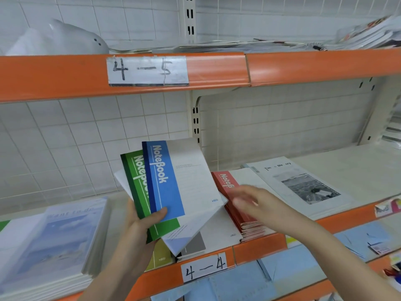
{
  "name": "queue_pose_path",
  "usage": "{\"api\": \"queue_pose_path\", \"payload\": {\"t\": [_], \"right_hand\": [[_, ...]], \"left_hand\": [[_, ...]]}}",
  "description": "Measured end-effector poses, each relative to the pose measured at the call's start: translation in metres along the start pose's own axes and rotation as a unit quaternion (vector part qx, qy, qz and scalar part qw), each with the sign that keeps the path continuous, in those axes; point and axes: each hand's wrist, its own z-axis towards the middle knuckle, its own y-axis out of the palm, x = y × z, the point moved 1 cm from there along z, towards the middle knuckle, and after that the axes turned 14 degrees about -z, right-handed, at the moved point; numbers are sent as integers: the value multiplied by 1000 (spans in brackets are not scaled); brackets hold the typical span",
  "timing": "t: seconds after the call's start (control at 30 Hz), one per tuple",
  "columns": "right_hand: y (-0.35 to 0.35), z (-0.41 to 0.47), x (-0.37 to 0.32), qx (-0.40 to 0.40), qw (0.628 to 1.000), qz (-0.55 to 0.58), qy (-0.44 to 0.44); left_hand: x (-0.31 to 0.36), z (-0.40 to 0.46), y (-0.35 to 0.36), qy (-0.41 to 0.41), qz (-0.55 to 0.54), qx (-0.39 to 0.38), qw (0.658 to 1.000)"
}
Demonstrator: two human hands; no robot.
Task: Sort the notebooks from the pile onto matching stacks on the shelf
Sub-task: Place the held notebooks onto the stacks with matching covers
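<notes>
Left hand (143, 222) clamping fanned pile, blue notebook (165, 181) on top, long axis upright. Right hand (256, 203) blurred, fingers loose, hovering over red notebook stack (240, 216), nearer it.

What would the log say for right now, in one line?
left hand: grips fanned blue notebook, green notebook | right hand: open, blurred, over red stack | shelf: 4-4

Two bare forearms reach in from the bottom edge, with no sleeve showing on either. The left hand (143, 220) and the right hand (256, 203) wear no gloves, rings, or watch; the right one is motion-blurred.
</notes>
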Motion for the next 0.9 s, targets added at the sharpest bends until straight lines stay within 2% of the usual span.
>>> {"api": "queue_pose_path", "payload": {"t": [0.1,0.3,0.5,0.73,0.9], "right_hand": [[8,12,-31,49,992,113,13],[31,38,-58,91,968,227,57],[49,64,-71,160,944,255,131],[96,84,-118,79,897,404,160],[143,103,-181,36,894,423,140]], "left_hand": [[-2,-4,7,14,0,19,1000],[16,-7,4,43,-16,66,997],[52,-11,-51,95,-6,126,987],[127,-33,-153,179,-30,239,954],[184,-63,-224,204,-61,286,934]]}}
